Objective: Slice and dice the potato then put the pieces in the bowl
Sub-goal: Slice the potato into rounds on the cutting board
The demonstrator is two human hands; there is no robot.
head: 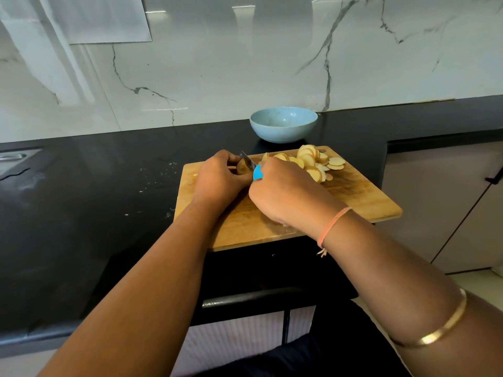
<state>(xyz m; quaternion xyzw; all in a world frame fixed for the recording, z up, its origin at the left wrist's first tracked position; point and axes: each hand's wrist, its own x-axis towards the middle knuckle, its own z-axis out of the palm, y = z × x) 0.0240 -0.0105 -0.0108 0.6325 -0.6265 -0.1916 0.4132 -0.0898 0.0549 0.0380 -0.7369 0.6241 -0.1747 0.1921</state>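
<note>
On the wooden cutting board (353, 197) my left hand (217, 178) grips the small remaining end of the potato (243, 167). My right hand (283, 191) holds a knife by its blue handle (257, 172); the blade (248, 160) stands against the potato end, right beside my left fingers. A pile of thin round potato slices (313, 161) lies at the board's far right part. The light blue bowl (283, 124) stands behind the board near the wall, with nothing visible inside.
The board lies on a black counter (95, 200) whose front edge runs under my forearms. A marble wall (217, 63) rises behind it. A sink edge (13, 157) shows at the far left. Small white crumbs (160, 175) lie left of the board. Cabinet fronts (449, 200) are at the right.
</note>
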